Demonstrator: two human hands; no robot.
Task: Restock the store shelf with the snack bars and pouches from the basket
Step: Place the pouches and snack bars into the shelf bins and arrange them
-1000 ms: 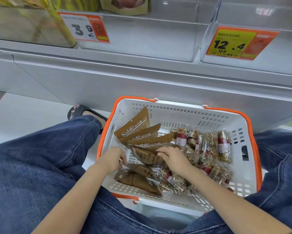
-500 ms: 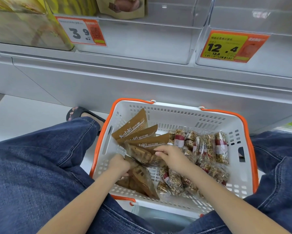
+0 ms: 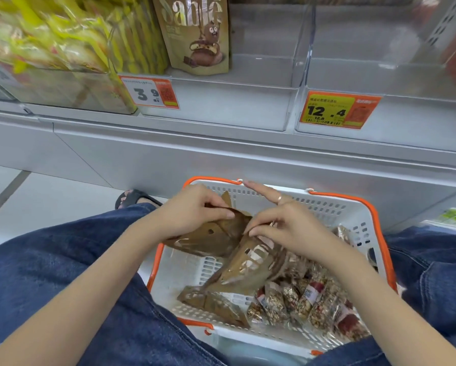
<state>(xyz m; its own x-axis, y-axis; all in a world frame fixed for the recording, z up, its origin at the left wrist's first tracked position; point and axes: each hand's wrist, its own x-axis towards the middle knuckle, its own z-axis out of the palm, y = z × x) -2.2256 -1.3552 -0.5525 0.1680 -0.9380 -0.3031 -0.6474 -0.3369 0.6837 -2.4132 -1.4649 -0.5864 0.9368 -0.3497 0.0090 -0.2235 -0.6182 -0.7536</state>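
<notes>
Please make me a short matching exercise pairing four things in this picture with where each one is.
Things:
1. brown pouches
2. snack bars
3. Sablé bag
4. 12.4 price tag

Places:
A. on the shelf above the 3.9 price tag
B. on the front of the right shelf bin
C. lifted above the basket in both hands
D. lying in the basket's right half

Pairs: 1-C, 2-D, 3-A, 4-B

Both forearms reach forward above the basket (image 3: 327,207). The left hand (image 3: 192,212) and right hand (image 3: 285,225) pinch brown pouches (image 3: 221,239), index finger extended.
</notes>
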